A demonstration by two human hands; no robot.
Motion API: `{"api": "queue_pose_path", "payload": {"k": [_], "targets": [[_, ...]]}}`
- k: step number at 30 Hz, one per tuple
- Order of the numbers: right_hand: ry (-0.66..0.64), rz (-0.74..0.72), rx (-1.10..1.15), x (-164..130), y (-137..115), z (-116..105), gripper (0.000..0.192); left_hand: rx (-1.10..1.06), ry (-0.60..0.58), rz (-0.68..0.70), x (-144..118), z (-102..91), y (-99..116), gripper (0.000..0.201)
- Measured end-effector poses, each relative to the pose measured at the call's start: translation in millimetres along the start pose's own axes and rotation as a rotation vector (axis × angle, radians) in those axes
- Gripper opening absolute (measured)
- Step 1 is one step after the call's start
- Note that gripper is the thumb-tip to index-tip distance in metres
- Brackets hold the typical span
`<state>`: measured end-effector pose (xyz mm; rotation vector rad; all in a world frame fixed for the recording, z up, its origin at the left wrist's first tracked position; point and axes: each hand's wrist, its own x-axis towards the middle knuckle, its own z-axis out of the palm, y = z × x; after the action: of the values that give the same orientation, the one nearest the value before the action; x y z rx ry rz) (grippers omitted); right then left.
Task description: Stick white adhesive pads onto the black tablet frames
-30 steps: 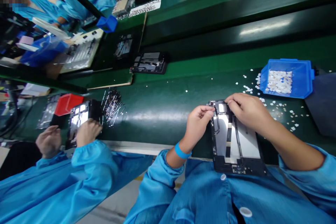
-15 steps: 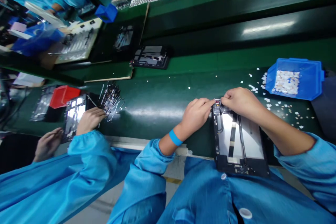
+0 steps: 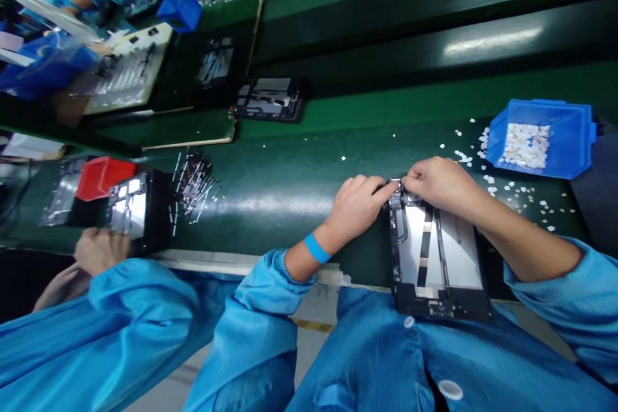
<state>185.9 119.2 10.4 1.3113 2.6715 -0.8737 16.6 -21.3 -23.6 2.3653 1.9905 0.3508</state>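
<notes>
Wearer's two hands (image 3: 356,207) (image 3: 440,184), on one tablet (image 3: 461,257); one wristband (image 3: 317,249)

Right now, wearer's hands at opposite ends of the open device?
No, left hand and right hand are both at the far end of the device.

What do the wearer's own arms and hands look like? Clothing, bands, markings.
Left hand and right hand: both ungloved. Loose, creased blue sleeves: left sleeve ends near the wrist, right sleeve higher on the forearm. Plain bright-blue band on the left wrist; none seen on the right. No cables or printed markings visible on either arm.
</notes>
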Motion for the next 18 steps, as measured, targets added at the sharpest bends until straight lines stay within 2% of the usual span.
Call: {"api": "queue_pose_path", "payload": {"k": [5,8,11,14,18], "targets": [[0.000,-0.070,-0.020,0,7,2,0.023,0.009,-0.066,0.028,2,-2.1,-2,0.038],[0.091,-0.136,-0.007,-9,18,11,0.025,0.046,-0.077,0.069,3,-5.6,-3,0.039],[0.216,-0.329,-0.014,-24,33,25,0.030,0.005,-0.100,0.069,4,-9.0,-5,0.040],[0.239,-0.549,-0.128,-38,45,36,0.040,-0.091,-0.114,0.029,5,-9.6,-11,0.044],[0.219,-0.649,-0.349,-44,47,34,0.043,-0.168,-0.115,0.004,6,-8.9,-16,0.047]]}}
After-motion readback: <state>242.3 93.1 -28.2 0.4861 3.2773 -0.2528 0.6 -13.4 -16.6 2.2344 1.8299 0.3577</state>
